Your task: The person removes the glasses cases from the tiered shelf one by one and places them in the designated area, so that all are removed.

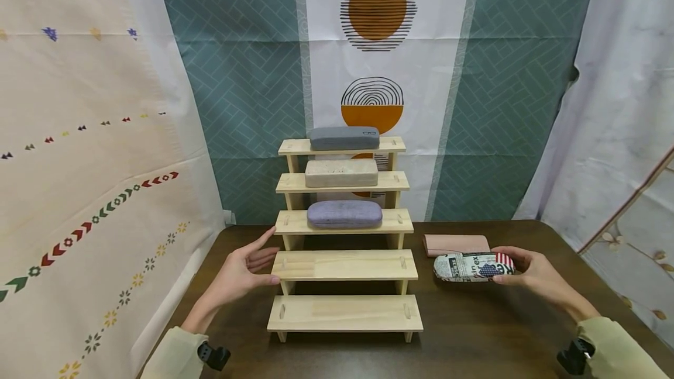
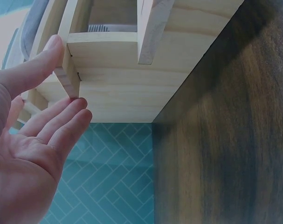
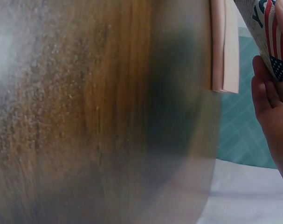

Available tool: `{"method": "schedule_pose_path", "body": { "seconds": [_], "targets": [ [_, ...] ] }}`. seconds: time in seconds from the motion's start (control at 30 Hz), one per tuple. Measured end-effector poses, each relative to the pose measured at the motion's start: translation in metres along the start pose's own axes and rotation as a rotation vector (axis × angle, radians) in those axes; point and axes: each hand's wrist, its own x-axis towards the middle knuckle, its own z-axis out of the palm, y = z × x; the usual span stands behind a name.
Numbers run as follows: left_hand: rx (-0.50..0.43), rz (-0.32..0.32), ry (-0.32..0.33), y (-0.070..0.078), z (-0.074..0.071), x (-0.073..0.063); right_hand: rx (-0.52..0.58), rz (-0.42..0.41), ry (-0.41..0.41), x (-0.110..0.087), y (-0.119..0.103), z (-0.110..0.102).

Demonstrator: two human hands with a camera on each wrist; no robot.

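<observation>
A glasses case [image 1: 466, 266] with newspaper and American flag print is pinched at its right end by my right hand [image 1: 534, 276]. The case is held above the dark table, just in front of a pink glasses case [image 1: 455, 244]. At the left side of a stepped wooden stand [image 1: 344, 314], my left hand [image 1: 239, 268] touches the board ends with its thumb [image 2: 41, 65] and fairly straight fingers [image 2: 62, 121]. On the upper steps lie a grey-blue glasses case [image 1: 344, 138], a beige one [image 1: 341, 173] and a purple one [image 1: 344, 214].
A dark wooden table [image 1: 474, 332] carries the stand. Behind hangs a green and white patterned curtain [image 1: 237, 75]. Light cloth walls stand at the left [image 1: 105, 151] and the right [image 1: 605, 162].
</observation>
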Motion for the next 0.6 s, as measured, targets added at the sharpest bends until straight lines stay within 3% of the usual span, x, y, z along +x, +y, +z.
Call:
{"method": "schedule_pose_path", "body": {
  "seconds": [0.6],
  "targets": [
    [-0.001,-0.006,0.001,0.000,0.001,-0.001,-0.041,0.061,-0.019,0.012,0.011,0.010]
  ]
}}
